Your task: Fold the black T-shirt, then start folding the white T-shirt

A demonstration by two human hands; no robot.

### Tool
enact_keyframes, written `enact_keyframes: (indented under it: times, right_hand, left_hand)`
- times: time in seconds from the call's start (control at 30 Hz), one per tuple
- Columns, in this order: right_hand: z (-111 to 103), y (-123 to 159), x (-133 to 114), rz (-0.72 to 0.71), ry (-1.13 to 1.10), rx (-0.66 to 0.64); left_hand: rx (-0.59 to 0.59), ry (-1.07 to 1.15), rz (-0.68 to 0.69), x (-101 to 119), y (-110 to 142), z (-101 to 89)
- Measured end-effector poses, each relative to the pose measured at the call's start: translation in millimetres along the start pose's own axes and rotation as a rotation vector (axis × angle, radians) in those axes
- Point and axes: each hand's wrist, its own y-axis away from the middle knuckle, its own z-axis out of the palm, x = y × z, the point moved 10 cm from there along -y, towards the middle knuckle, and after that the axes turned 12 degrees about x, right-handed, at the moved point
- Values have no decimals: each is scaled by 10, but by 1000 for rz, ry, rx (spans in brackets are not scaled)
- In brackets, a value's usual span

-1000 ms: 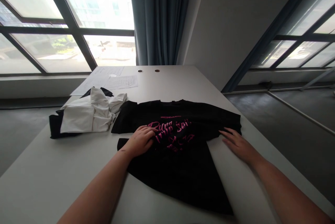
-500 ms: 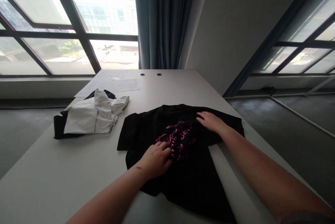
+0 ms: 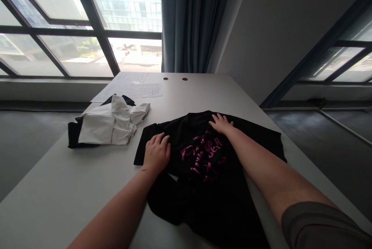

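A black T-shirt [image 3: 209, 187] with pink lettering lies rumpled on the white table [image 3: 58, 187] in front of me. My left hand [image 3: 157, 153] rests flat on the shirt's left sleeve area, fingers spread and pointing away from me. My right hand [image 3: 221, 123] lies open on the shirt near its collar, fingers stretched toward the far edge. Neither hand grips the cloth.
A heap of white and black clothes [image 3: 107, 125] sits to the left on the table. Printed paper sheets [image 3: 130, 88] lie at the far left end, near two round cable holes [image 3: 175, 78]. Windows and a blue curtain [image 3: 192, 20] stand behind.
My left hand slid from the pink lettering out to the shirt's left side. My right hand moved a little left along the collar. The shirt has bunched and shifted.
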Motion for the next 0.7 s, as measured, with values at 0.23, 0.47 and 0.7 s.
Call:
enact_keyframes:
  times: [0.23,0.47,0.7]
  right_hand:
    - [-210,365,-1570,-448,-144,148]
    - [63,676,-2049,-416,-178,243]
    - [-28,619,-1884,-384,-247,363]
  left_hand:
    - [83,-235,-267,-895,-196,-52]
    - [-49,-253,-290,-1007,-132,124]
    - [-117,-68,-489,-1249,-164,86]
